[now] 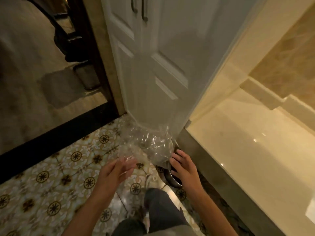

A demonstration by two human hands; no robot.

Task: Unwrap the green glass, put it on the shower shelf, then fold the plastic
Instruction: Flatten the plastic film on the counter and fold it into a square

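A crumpled sheet of clear plastic [146,143] hangs in the air in front of me, above the patterned floor. My left hand [117,169] grips its lower left corner, and the film lies over the fingertips. My right hand [184,166] is at the sheet's lower right edge with its fingers spread; whether they touch the film is unclear. No green glass is in view.
A round metal bin [172,178] stands on the tiled floor [59,176] right under my right hand. Behind the plastic is a white cabinet door [153,65]. A glossy cream marble ledge [238,150] runs along the right. My dark trouser leg [158,206] is below.
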